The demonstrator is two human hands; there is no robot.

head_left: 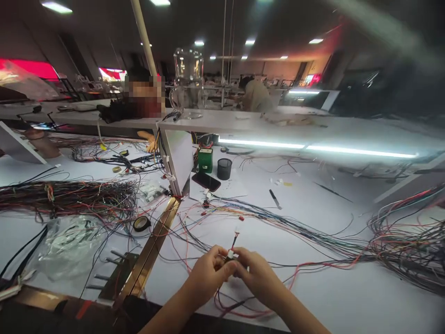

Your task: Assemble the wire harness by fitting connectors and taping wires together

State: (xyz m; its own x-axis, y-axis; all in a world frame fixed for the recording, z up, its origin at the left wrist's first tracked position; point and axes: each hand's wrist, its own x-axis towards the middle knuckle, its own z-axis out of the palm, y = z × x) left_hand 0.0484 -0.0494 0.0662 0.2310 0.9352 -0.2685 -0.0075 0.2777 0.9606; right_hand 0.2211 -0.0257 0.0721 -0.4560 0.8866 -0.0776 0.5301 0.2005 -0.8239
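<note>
A worker's left hand [207, 274] and right hand [256, 277] meet over a bench [330, 236], fingers narrowed on a small white connector [230, 254] on the near side of the phone [206, 181] and slightly to its right. The fingertips overlap, hiding the connector's lower part and which digits bear on it. A short wire lead [234, 241] rises from the grip to a pale tip too small to make out.

Running right from just before the phone, a bundle of wires [278, 218] reaches a tangle [413, 241] cut off by the frame's edge. A green box [205, 160] stands just beyond the phone, its lettering illegible; a mesh cup [224, 169] stands beside the phone, to its right. Left of the phone and nearer, creased plastic blurs the contents of a clear bag [71, 246]. Beyond the phone to the left, a co-worker's hand [149, 140] shows beneath a shelf [243, 121] that conceals the arm. Haze softens the far right.
</note>
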